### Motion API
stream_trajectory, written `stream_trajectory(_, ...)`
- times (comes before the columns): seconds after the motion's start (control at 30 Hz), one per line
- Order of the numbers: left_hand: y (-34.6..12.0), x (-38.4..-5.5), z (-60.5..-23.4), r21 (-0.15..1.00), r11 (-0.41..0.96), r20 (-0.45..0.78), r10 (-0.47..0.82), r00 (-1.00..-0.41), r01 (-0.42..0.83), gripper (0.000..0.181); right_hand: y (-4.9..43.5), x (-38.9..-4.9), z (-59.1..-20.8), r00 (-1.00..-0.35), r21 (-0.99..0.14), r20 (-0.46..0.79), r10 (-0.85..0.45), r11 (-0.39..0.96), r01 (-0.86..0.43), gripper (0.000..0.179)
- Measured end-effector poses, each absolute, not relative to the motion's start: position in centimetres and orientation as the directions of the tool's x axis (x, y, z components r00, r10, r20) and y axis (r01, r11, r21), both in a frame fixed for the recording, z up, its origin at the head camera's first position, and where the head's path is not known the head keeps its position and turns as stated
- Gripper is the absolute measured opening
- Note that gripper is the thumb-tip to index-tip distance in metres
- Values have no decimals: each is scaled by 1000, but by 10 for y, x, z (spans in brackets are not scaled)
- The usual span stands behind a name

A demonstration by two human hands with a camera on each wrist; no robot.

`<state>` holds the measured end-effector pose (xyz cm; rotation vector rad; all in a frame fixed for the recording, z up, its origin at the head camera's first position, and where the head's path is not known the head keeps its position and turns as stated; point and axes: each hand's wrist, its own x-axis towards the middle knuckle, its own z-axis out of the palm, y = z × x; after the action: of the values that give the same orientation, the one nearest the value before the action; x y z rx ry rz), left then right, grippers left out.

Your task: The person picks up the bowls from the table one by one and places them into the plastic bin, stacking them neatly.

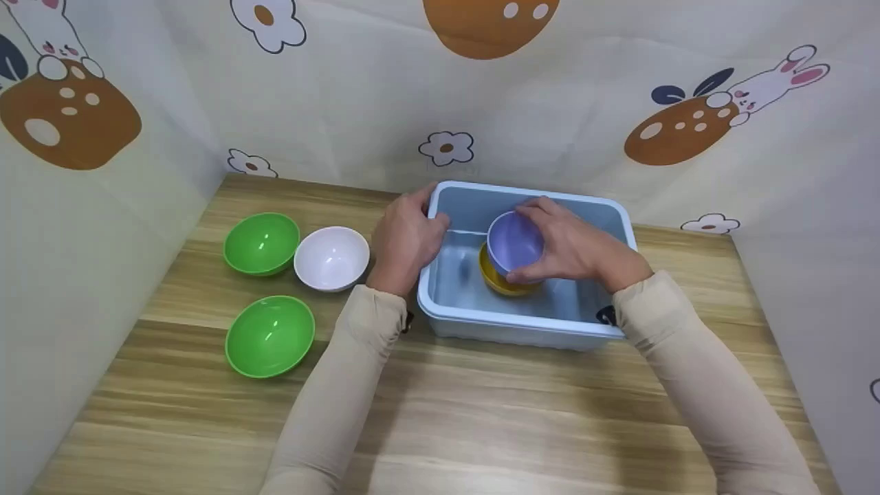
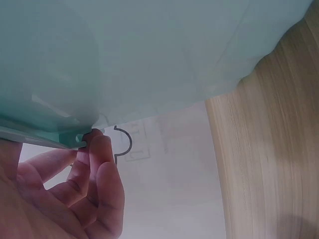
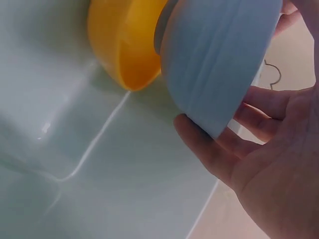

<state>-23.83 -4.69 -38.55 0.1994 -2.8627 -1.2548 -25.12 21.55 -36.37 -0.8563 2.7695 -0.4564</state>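
My right hand point(image 1: 574, 244) grips a purple bowl point(image 1: 512, 240) by its rim inside the light blue plastic bin point(image 1: 522, 323). The same bowl point(image 3: 219, 59) looks pale blue in the right wrist view, tilted, with fingers spread along its edge. Below it a yellow bowl point(image 1: 505, 285) sits on the bin's floor, partly hidden by the purple one. Whether the two bowls touch is hard to tell. My left hand point(image 1: 409, 237) holds the bin's left rim, its thumb over the inner side; the left wrist view shows fingertips point(image 2: 102, 149) curled up under that rim.
Left of the bin stand a white bowl point(image 1: 332, 258) and a green bowl point(image 1: 261, 244), side by side. Nearer the front is another green bowl point(image 1: 270, 337). All rest on a wood-grain table point(image 1: 481, 412), with a patterned cloth point(image 1: 344, 103) hanging behind and at both sides.
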Motion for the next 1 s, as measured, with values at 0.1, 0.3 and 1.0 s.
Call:
stream_trajectory(0.1, -46, -238, -386, 735, 670, -38, -118, -992, -108, 58, 217, -252, -366, -800, -340, -112, -589, 780, -526, 112)
stream_trajectory(0.3, -45, -239, -386, 742, 662, -38, -112, -993, -103, 58, 219, -254, -373, -762, -336, -117, -637, 748, -573, 106)
stream_trajectory(1.0, -47, -240, -387, 726, 680, -36, -112, -993, -103, 59, 215, -258, -378, -717, -366, -104, -689, 697, -617, 100)
